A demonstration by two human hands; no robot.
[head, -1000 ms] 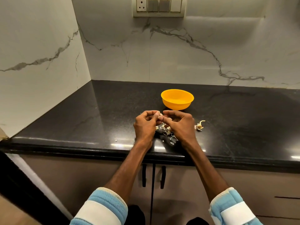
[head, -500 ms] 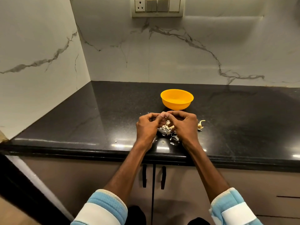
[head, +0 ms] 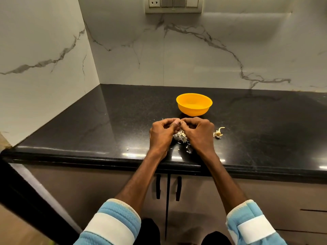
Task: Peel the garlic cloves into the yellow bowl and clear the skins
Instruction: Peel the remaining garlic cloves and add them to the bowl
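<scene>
a: head view. where are the hands?

b: both are over the near part of the black counter [head: 113, 124]. the left hand [head: 161, 133] and right hand [head: 198, 132] are pressed together, fingers curled in, tips meeting on the far side.

a: clamped on a clove?

b: i cannot tell. the curled fingers hide whatever sits between the tips, for either hand.

a: and the skins?

b: a pale heap of skins [head: 181, 136] lies on the counter in the gap under the two hands, partly covered by them. a few scraps trail toward the near edge, and one fleck [head: 127, 149] sits further left.

a: the yellow bowl?

b: the yellow bowl [head: 194, 106] stands upright just beyond the knuckles, apart from them. i can't make out its contents.

a: anything else around?

b: a dried garlic stem [head: 219, 133] lies just right of the right hand. the marble wall [head: 177, 55] stands behind and to the left, with a switch panel [head: 173, 4] at the top. two dark cabinet handles [head: 158, 186] hang below the counter edge between the forearms. blue sleeves [head: 113, 225] with white bands are nearest the camera.
</scene>
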